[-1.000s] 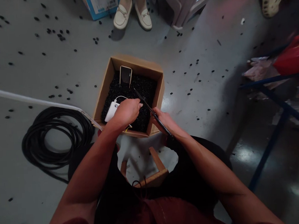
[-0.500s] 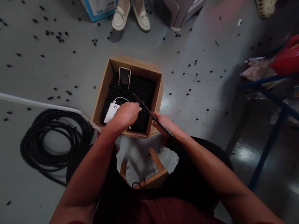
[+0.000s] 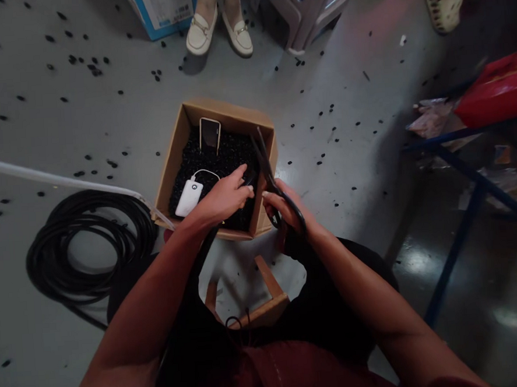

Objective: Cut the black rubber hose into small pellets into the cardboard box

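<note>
My right hand [image 3: 291,206] is closed around the handles of black scissors [image 3: 266,165], whose blades point away from me over the box's right side and stand slightly apart. My left hand [image 3: 229,196] reaches into an open cardboard box [image 3: 174,158], its fingers apart above small black pieces [image 3: 234,151]. Something dark lies by those fingertips, but I cannot make out whether they touch it. Left of this hand rests a white power bank [image 3: 189,198] with a white cable [image 3: 207,171]. A phone [image 3: 210,134] in a light case leans upright near the box's far wall.
A coil of black hose [image 3: 47,247] lies on the floor at left, near a white strip [image 3: 65,179]. Small black pieces are scattered around. Another person's white shoes [image 3: 200,35], a plastic stool [image 3: 296,25] and a blue metal frame [image 3: 461,245] stand beyond and to the right.
The scissors have turned more upright and their blades have parted. My left hand has shifted slightly right and its fingers have spread. The whole view has drifted a little.
</note>
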Available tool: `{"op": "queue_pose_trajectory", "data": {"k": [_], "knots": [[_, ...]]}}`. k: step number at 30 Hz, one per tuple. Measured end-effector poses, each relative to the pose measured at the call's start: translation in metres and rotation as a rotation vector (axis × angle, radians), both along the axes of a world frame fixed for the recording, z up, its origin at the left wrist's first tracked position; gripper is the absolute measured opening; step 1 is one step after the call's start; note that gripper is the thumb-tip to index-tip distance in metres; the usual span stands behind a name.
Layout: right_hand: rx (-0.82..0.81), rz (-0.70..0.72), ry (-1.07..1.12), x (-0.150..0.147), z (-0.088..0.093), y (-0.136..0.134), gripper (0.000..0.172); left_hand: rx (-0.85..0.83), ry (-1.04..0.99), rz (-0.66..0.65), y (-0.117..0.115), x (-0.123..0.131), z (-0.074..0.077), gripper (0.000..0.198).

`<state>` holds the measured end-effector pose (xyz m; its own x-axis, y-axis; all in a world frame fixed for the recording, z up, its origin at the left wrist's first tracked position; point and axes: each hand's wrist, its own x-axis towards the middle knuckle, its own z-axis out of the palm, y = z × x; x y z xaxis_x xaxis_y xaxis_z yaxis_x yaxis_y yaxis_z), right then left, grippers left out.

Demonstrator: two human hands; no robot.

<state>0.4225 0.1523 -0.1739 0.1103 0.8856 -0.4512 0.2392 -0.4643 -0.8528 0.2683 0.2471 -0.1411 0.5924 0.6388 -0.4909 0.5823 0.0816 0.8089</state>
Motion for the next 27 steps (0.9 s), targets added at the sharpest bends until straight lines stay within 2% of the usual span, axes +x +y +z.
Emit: {"op": "queue_pose_trajectory", "data": {"k": [3,7,10,13,15,16,20,22,27], "knots": [[0.042,-0.107,0.083,0.002,0.01,0.005,0.029,-0.355,-0.167,0.083,-0.014,0.008,-0.004,0.081],[0.049,-0.147,0.083,0.007,0.013,0.006,0.034,-0.569,-0.26,0.146,-0.031,0.018,-0.009,0.085],[0.067,-0.118,0.025,0.013,0.013,0.005,0.032,-0.641,-0.277,0.173,-0.037,0.021,-0.008,0.077],[0.09,-0.122,-0.057,0.021,0.014,0.007,0.029,-0.695,-0.267,0.115,-0.039,0.02,-0.006,0.053],[0.097,-0.138,-0.091,0.025,0.015,0.009,0.029,-0.643,-0.218,0.047,-0.038,0.019,-0.005,0.04],[0.104,-0.151,-0.107,0.026,0.015,0.01,0.029,-0.563,-0.176,0.009,-0.036,0.018,-0.006,0.036],[0.148,-0.185,-0.193,0.026,0.012,0.012,0.028,-0.005,0.045,-0.122,-0.028,0.014,-0.008,0.034],[0.165,-0.195,-0.191,0.024,0.012,0.012,0.028,0.187,0.098,-0.179,-0.026,0.013,-0.008,0.035],[0.128,-0.194,-0.111,0.02,0.015,0.011,0.027,0.239,0.109,-0.231,-0.024,0.013,-0.001,0.033]]}}
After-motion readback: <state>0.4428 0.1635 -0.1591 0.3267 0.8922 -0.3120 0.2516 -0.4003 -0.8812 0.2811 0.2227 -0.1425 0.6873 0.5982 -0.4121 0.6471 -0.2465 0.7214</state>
